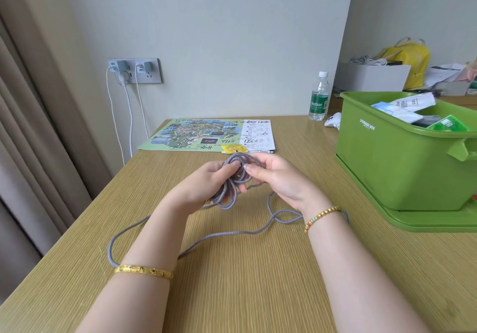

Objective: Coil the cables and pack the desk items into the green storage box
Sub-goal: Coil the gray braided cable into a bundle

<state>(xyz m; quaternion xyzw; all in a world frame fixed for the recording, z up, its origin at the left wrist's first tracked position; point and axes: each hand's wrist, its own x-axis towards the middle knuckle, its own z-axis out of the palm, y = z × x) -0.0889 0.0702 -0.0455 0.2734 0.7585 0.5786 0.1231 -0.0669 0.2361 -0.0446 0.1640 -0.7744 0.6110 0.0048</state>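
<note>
Both hands are working above the middle of the wooden desk (232,294). Left hand (206,180) is gripping a bundle of loops of the grey braided cable (232,233), fingers curled round the coils. Right hand (273,177) is pinching the top of the same bundle, thumb lying across the strands. Loose remainder of the cable is trailing on the desk, looping under both forearms toward the near left. Green storage box (392,162) is sitting on its lid at the right edge, well apart from the hands, packets and papers piling inside. Printed map (191,135) is lying flat behind the hands, a yellow packet (234,148) at its near edge. Water bottle (319,97) is standing upright by the wall, a white controller (333,120) just beside the box.
</note>
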